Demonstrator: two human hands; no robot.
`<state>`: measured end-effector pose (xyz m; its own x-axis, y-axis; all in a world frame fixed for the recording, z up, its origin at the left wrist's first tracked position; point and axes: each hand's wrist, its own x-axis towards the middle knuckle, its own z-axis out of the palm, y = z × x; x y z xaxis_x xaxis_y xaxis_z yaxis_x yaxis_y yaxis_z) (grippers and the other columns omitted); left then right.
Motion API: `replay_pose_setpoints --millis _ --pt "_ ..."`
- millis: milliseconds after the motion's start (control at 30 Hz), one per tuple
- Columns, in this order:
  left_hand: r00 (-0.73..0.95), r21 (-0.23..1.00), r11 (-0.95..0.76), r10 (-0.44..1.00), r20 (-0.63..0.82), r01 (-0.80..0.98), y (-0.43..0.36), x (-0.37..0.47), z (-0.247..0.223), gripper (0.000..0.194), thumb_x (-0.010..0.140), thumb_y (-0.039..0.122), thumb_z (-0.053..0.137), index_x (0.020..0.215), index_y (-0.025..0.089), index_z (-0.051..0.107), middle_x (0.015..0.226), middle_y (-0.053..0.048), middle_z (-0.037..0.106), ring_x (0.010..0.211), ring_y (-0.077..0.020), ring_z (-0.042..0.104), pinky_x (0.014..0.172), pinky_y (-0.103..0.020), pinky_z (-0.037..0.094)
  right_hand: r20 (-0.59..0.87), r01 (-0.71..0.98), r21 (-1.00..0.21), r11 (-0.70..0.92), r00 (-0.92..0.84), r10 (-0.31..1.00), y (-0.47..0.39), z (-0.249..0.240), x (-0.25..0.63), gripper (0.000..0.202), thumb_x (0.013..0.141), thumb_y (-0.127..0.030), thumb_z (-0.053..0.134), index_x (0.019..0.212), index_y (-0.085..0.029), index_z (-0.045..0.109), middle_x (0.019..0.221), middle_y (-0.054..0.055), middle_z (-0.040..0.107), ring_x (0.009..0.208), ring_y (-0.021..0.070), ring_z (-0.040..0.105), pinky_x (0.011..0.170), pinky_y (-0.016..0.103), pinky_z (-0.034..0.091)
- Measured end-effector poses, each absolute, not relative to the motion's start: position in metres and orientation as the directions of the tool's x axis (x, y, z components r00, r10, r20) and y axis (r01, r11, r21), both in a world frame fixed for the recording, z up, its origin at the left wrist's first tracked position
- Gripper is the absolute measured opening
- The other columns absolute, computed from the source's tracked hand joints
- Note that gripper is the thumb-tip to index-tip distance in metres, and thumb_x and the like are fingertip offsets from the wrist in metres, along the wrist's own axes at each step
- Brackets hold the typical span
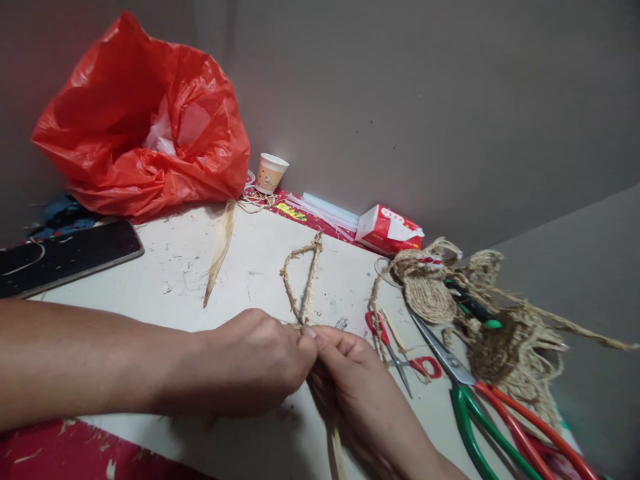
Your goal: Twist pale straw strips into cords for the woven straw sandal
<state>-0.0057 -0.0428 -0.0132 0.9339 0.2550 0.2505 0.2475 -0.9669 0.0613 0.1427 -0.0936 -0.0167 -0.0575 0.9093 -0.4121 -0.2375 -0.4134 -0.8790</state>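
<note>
Both hands meet near the middle of the view, at the lower end of a braided straw cord (289,283) that is bent into a narrow loop on the white board. My left hand (255,357) is closed in a fist, its thumb and forefinger pinching the cord's base. Against it, my right hand (345,363) pinches the same spot between thumb and finger. Pale straw strands (337,447) hang below from between the hands. The exact crossing of the strands is hidden by the fingertips.
A red plastic bag (200,160), paper cup (271,175) and phone (75,253) lie at the left and back. A tissue pack (387,230) stands behind. Small red scissors (425,367), large shears (463,373) and coiled straw braid (430,297) are on the right.
</note>
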Motion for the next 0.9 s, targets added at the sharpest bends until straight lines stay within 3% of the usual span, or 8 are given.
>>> replay_pose_setpoints --millis 167,267,333,400,467,567,667,900 --pt "0.959 0.122 -0.982 0.167 0.229 0.142 -0.058 -0.014 0.0 0.005 0.07 0.011 0.054 0.072 0.015 0.056 0.059 -0.003 0.056 0.047 -0.0152 0.047 0.043 -0.03 0.032 -0.52 -0.258 -0.821 -0.51 -0.033 0.854 -0.094 -0.015 0.146 0.035 0.073 -0.047 0.068 0.066 -0.016 0.055 0.04 -0.01 0.03 0.038 0.0045 0.02 0.039 0.018 0.015" --pt "0.923 0.395 -0.915 0.216 0.319 0.077 -0.052 -0.015 0.013 0.013 0.075 0.016 0.052 0.062 0.019 0.051 0.053 0.001 0.051 0.046 -0.0115 0.042 0.047 -0.027 0.033 -0.535 -0.279 -0.8 -0.532 -0.07 0.842 -0.093 -0.014 0.153 0.035 0.072 -0.046 0.069 0.064 -0.017 0.053 0.04 -0.012 0.023 0.037 0.0036 0.013 0.038 0.019 0.009" --pt "0.772 0.632 -0.762 0.484 0.412 0.14 -0.041 -0.012 0.017 0.015 0.081 0.019 0.046 0.068 0.019 0.052 0.061 0.0 0.054 0.055 -0.0108 0.047 0.056 -0.024 0.038 -0.518 -0.28 -0.805 -0.524 -0.101 0.85 -0.092 -0.014 0.156 0.034 0.073 -0.045 0.069 0.063 -0.017 0.052 0.041 -0.011 0.025 0.038 0.0037 0.014 0.038 0.019 0.011" --pt "0.598 0.845 -0.488 0.751 0.278 0.22 -0.029 -0.005 0.015 0.012 0.082 0.021 0.044 0.08 0.017 0.055 0.073 -0.001 0.058 0.067 -0.0117 0.052 0.065 -0.025 0.041 -0.514 -0.273 -0.803 -0.53 -0.136 0.847 -0.09 -0.013 0.158 0.034 0.073 -0.045 0.069 0.063 -0.017 0.052 0.042 -0.011 0.026 0.038 0.0038 0.015 0.038 0.019 0.011" --pt "0.627 0.968 -0.125 0.778 -0.04 0.218 -0.021 0.003 0.008 0.015 0.083 0.025 0.043 0.086 0.015 0.055 0.072 -0.001 0.058 0.065 -0.0113 0.053 0.062 -0.024 0.042 -0.51 -0.263 -0.801 -0.537 -0.169 0.843 -0.088 -0.012 0.159 0.035 0.073 -0.047 0.069 0.064 -0.017 0.052 0.042 -0.011 0.026 0.038 0.0038 0.015 0.037 0.018 0.011" --pt "0.758 0.951 0.209 0.575 -0.308 0.228 -0.018 0.01 -0.003 0.024 0.084 0.03 0.04 0.074 0.014 0.054 0.054 0.004 0.046 0.046 -0.0074 0.039 0.048 -0.021 0.033 -0.498 -0.235 -0.815 -0.529 -0.181 0.848 -0.087 -0.012 0.16 0.036 0.074 -0.047 0.068 0.064 -0.017 0.053 0.043 -0.011 0.027 0.038 0.0037 0.014 0.037 0.018 0.011" --pt "0.772 0.963 0.168 0.575 -0.271 0.212 -0.019 0.01 -0.005 0.024 0.081 0.029 0.046 0.068 0.013 0.059 0.052 0.005 0.043 0.047 -0.0063 0.032 0.048 -0.02 0.029 -0.511 -0.19 -0.817 -0.544 -0.199 0.836 -0.087 -0.012 0.165 0.035 0.076 -0.048 0.066 0.067 -0.017 0.054 0.042 -0.011 0.025 0.039 0.0045 0.014 0.037 0.018 0.011" --pt "0.811 0.974 0.071 0.543 -0.217 0.213 -0.008 0.006 0.001 0.027 0.078 0.022 0.043 0.062 0.012 0.063 0.063 -0.001 0.06 0.062 -0.0101 0.048 0.068 -0.023 0.039 -0.442 0.072 -0.895 -0.44 -0.27 0.855 -0.083 -0.005 0.175 0.036 0.081 -0.049 0.058 0.067 -0.017 0.053 0.052 -0.006 0.039 0.045 0.0067 0.026 0.043 0.019 0.021"
